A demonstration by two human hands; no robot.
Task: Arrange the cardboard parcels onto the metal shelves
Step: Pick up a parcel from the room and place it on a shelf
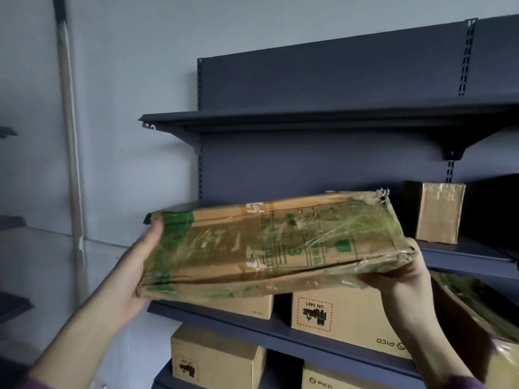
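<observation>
A flat cardboard parcel point(275, 245) with green print and crumpled clear tape is held up in front of the dark metal shelves point(309, 116). My left hand point(132, 262) grips its left end, thumb on top. My right hand point(398, 273) holds the right end from below, fingers curled under the edge. The parcel sits level with the middle shelf point(471, 259), its far edge near that shelf's front lip.
A small box point(438, 211) stands on the middle shelf at right. Below are a box with a UN 3481 label point(337, 318), another box point(216, 357) and a PICO box point(331, 380). A wooden pole point(70, 136) leans on the wall at left.
</observation>
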